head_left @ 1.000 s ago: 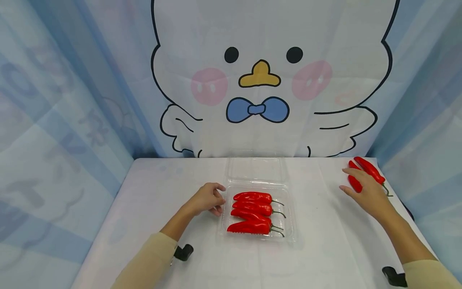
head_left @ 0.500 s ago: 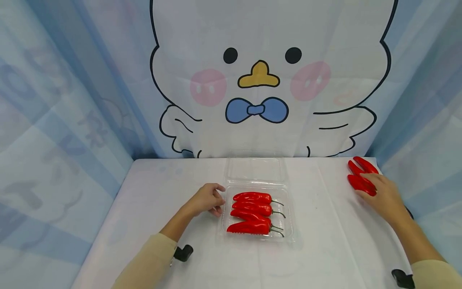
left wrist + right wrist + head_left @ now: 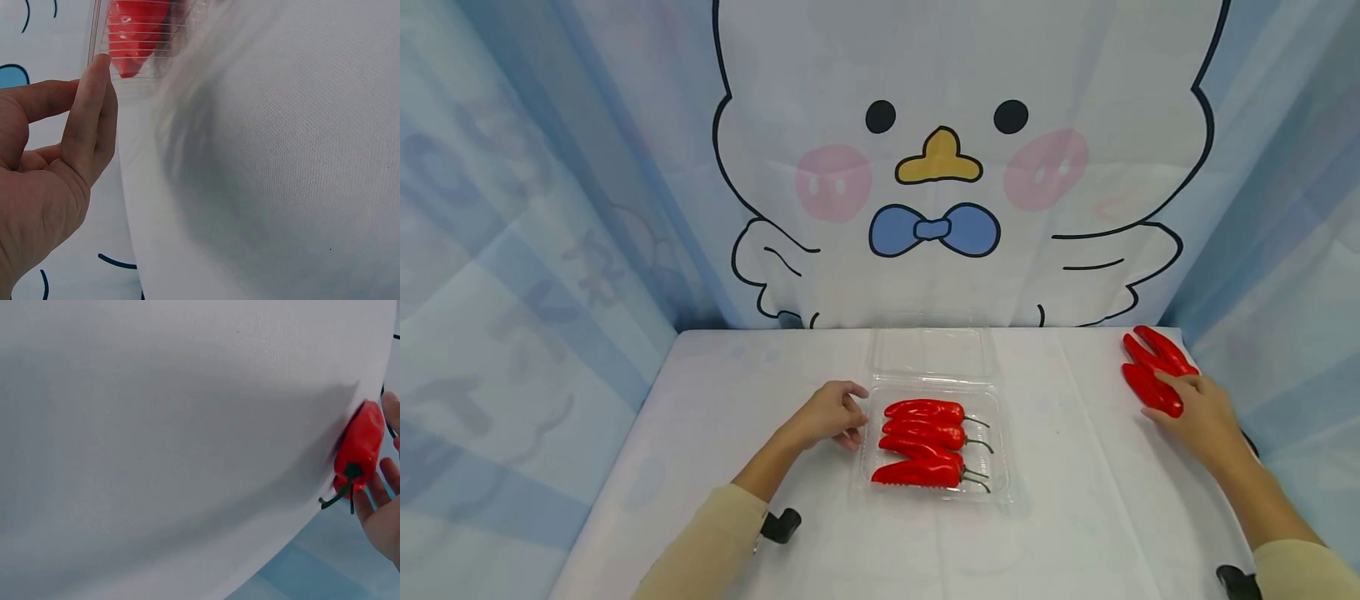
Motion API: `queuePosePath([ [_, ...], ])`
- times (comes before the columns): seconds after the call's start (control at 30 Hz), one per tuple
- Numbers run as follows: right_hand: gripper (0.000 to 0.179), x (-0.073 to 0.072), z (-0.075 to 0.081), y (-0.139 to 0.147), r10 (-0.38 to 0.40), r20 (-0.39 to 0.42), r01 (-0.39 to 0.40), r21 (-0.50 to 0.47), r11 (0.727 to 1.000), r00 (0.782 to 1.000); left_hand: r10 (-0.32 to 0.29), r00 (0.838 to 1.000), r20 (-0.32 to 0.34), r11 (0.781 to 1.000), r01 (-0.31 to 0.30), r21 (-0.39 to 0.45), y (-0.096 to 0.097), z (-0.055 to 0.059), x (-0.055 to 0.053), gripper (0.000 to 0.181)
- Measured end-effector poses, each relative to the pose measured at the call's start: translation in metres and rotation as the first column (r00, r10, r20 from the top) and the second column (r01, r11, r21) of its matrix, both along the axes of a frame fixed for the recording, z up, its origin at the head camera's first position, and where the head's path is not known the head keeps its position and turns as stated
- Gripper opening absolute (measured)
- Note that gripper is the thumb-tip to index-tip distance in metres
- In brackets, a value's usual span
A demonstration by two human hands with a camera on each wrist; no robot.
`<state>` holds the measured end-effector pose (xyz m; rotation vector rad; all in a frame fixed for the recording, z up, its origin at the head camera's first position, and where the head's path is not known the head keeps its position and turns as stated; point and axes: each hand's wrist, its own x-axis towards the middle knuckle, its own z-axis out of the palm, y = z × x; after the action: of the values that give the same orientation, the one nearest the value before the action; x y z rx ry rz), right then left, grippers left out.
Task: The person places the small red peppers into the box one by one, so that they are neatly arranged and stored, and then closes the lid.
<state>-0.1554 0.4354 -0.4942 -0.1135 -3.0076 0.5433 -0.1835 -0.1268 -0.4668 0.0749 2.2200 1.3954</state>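
A clear plastic clamshell box (image 3: pixel 1003 467) stands in the middle of the table with its lid (image 3: pixel 932 350) folded back. Several long red peppers (image 3: pixel 925 409) lie in it side by side, green stems to the right. My left hand (image 3: pixel 829 414) is at the box's left side, fingers loosely bent, a fingertip touching the wall (image 3: pixel 100 37). At the table's far right corner lie three more red peppers. My right hand (image 3: pixel 1202 421) holds the nearest one (image 3: pixel 1150 390) at its stem end, between thumb and fingers. In the right wrist view that pepper (image 3: pixel 361 440) partly hides the fingers.
A white cloth covers the table (image 3: pixel 1075 508). Two red peppers (image 3: pixel 1165 346) lie just behind the held one, close to the right edge. A printed curtain (image 3: pixel 932 283) hangs along the back, and blue curtains flank both sides.
My right hand has moved right and toward me from over the pepper group to the nearest pepper's stem end, whose near end has swung slightly toward me. The left hand and box have stayed put.
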Motion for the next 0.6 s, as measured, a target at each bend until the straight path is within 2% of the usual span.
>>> queuePosePath([
  [0.4, 0.088, 0.002, -0.008, 0.0, -0.044, 0.066, 0.047, -0.036, 0.998, 0.997, 0.003, 1.0, 0.005, 1.0, -0.003, -0.015, 0.001, 0.0, -0.001, 0.045],
  [0.6, 0.091, 0.001, -0.014, -0.001, -0.065, 0.061, 0.068, -0.038, 0.997, 0.996, 0.004, 1.0, 0.002, 1.0, -0.004, -0.017, 0.001, 0.0, -0.001, 0.043],
])
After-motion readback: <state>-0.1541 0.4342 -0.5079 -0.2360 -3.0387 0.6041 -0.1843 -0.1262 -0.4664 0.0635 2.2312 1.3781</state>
